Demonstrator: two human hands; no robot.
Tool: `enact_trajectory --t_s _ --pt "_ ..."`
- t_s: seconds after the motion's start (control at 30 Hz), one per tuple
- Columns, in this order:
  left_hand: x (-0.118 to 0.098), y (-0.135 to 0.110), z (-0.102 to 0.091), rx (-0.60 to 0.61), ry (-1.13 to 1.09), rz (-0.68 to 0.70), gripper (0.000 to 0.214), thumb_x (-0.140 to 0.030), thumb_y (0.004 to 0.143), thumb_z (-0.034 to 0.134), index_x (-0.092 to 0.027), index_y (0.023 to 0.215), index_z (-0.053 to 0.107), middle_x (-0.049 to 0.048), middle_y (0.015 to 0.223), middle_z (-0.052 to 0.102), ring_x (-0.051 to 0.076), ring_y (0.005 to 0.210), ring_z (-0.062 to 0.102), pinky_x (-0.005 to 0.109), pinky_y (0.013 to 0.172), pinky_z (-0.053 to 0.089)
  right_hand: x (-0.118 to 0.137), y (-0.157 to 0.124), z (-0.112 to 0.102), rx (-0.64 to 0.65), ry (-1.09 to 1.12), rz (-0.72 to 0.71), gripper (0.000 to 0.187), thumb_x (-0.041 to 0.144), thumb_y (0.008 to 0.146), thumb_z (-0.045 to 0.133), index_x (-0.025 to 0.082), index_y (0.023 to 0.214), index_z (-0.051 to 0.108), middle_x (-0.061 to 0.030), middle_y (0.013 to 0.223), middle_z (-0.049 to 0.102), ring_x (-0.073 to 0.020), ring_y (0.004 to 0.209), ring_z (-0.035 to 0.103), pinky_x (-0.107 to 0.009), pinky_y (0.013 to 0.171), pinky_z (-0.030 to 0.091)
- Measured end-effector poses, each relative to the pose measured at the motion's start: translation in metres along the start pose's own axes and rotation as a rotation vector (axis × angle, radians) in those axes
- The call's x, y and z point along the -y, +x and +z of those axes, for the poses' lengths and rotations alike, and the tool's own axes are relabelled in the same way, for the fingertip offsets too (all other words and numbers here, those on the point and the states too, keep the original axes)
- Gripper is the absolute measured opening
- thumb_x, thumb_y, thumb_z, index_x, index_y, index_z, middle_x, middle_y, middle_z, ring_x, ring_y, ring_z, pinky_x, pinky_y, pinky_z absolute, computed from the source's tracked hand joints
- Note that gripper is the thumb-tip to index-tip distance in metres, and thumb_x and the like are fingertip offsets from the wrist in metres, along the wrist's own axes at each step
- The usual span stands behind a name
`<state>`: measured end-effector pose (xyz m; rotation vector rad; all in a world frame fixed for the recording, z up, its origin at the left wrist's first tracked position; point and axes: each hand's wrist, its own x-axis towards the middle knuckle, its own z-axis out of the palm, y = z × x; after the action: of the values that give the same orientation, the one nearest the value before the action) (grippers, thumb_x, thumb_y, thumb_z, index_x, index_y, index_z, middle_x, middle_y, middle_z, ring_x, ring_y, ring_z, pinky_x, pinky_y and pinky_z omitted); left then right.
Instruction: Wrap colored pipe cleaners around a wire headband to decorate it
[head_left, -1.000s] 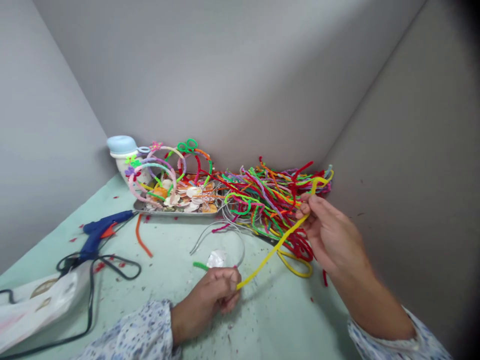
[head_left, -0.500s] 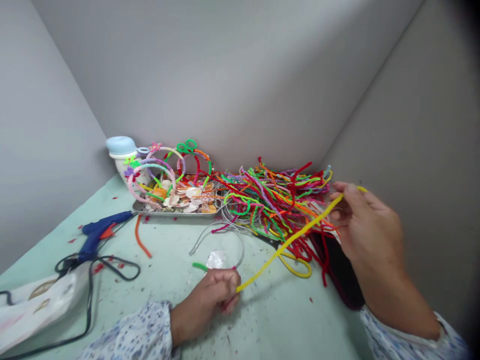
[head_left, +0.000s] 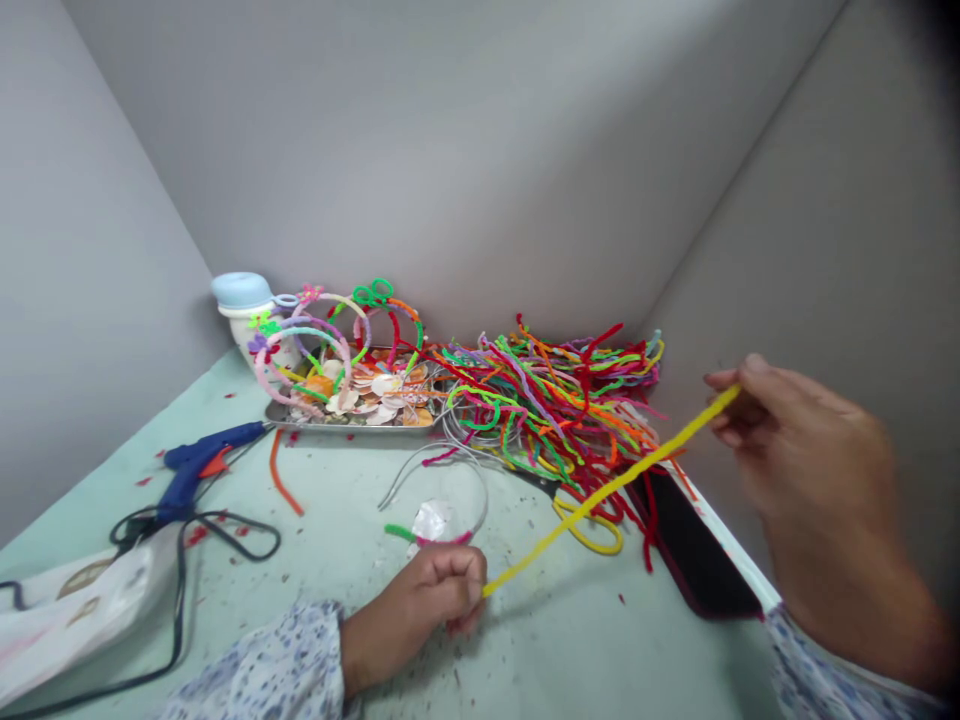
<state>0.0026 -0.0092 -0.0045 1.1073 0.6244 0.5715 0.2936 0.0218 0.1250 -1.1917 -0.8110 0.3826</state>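
Straighter than a second ago, the yellow pipe cleaner [head_left: 611,490] is running from eight o'clock to two above the desk [head_left: 570,650], my right hand [head_left: 821,470] having shifted toward three. My left hand [head_left: 424,605] is pinching its lower end, my right its upper, each grip closed around it.

Just in front of the tray [head_left: 360,430], a hand could pass over bare table [head_left: 337,490]. Front-left of it, the glue gun [head_left: 195,468] and cord [head_left: 182,590] blocked passage; front-right, the yellow stem [head_left: 611,487] slanted across; right, the pile [head_left: 555,390]; behind, the wall [head_left: 450,180].
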Motion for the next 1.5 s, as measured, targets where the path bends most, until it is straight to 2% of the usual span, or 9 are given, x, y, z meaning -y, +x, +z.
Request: enact_trajectory --t_s 0.3,0.57,0.73,0.83,0.97,1.03,1.23,1.37,1.5 --pt "-0.005 -0.001 -0.002 0.037 -0.256 -0.023 0.023 -0.027 0.068 0.056 -0.018 0.055 0.039 -0.0058 0.043 0.034 0.006 0.041 0.026 0.023 0.043 0.014 0.012 0.008 -0.028 0.101 -0.45 -0.096 0.034 0.03 0.074 0.066 0.019 0.044 0.053 0.0019 0.044 0.042 -0.0093 0.043 0.035 -0.026 0.042 0.023" --pt "-0.011 -0.001 -0.003 0.077 -0.33 -0.033 0.019 -0.025 0.069 0.056 -0.017 0.058 0.042 -0.0054 0.045 0.035 0.007 0.043 0.029 0.024 0.046 0.017 0.003 0.023 -0.03 0.186 0.077 0.296 0.032 0.02 0.064 0.065 0.021 0.043 0.04 0.0043 0.044 0.03 -0.0066 0.038 0.024 -0.025 0.036 0.014" --pt "-0.012 -0.001 0.0 0.028 -0.197 -0.006 0.027 -0.032 0.071 0.058 -0.018 0.058 0.039 -0.0059 0.046 0.035 0.007 0.044 0.026 0.023 0.046 0.016 0.004 0.016 -0.019 0.158 0.27 0.467 0.034 0.018 0.073 0.054 0.021 0.047 0.032 0.0065 0.041 0.025 -0.0061 0.035 0.02 -0.026 0.036 0.013" --pt "-0.013 -0.002 0.001 -0.055 0.036 0.025 0.026 -0.031 0.073 0.055 -0.018 0.057 0.039 -0.0051 0.05 0.036 0.008 0.048 0.028 0.023 0.049 0.02 0.0 0.014 -0.015 0.181 0.345 0.481 0.036 0.017 0.075 0.05 0.022 0.048 0.028 0.0075 0.04 0.022 -0.0059 0.034 0.017 -0.026 0.036 0.011" --pt "-0.02 -0.008 0.007 -0.223 0.55 0.253 0.024 -0.02 0.078 0.052 -0.018 0.058 0.039 -0.0022 0.059 0.04 0.011 0.058 0.035 0.025 0.056 0.025 -0.007 0.014 -0.013 0.103 0.4 0.502 0.035 0.016 0.074 0.052 0.021 0.048 0.029 0.0074 0.04 0.024 -0.0058 0.034 0.019 -0.025 0.036 0.011" --pt "-0.023 -0.011 0.011 -0.241 0.719 0.384 0.023 -0.015 0.079 0.05 -0.018 0.059 0.04 -0.0009 0.061 0.042 0.013 0.06 0.039 0.026 0.058 0.025 -0.012 0.015 -0.013 0.072 0.401 0.519 0.035 0.016 0.075 0.052 0.021 0.048 0.03 0.0073 0.039 0.026 -0.0057 0.034 0.02 -0.025 0.036 0.013" --pt "-0.02 -0.013 0.01 -0.312 0.749 0.469 0.024 -0.019 0.087 0.047 -0.019 0.063 0.041 -0.0001 0.063 0.042 0.014 0.062 0.041 0.028 0.06 0.026 -0.03 0.017 -0.006 0.109 0.353 0.523 0.037 0.019 0.079 0.055 0.022 0.049 0.033 0.0078 0.039 0.028 -0.006 0.034 0.021 -0.024 0.036 0.018" --pt "-0.013 -0.009 0.004 -0.367 0.502 0.397 0.03 -0.032 0.093 0.041 -0.019 0.066 0.043 -0.0004 0.067 0.041 0.015 0.065 0.039 0.027 0.062 0.029 -0.032 0.012 -0.001 0.319 0.328 0.568 0.034 0.039 0.08 0.063 0.019 0.056 0.049 0.0055 0.045 0.039 -0.0061 0.037 0.029 -0.02 0.035 0.02" --pt "-0.01 -0.007 0.002 -0.405 0.347 0.377 0.03 -0.036 0.094 0.042 -0.018 0.07 0.047 -0.0004 0.07 0.043 0.014 0.068 0.04 0.026 0.066 0.032 -0.033 -0.009 0.005 0.647 0.038 0.535 0.035 0.049 0.07 0.073 0.015 0.076 0.067 0.0018 0.055 0.054 -0.0071 0.042 0.042 -0.018 0.036 0.029"
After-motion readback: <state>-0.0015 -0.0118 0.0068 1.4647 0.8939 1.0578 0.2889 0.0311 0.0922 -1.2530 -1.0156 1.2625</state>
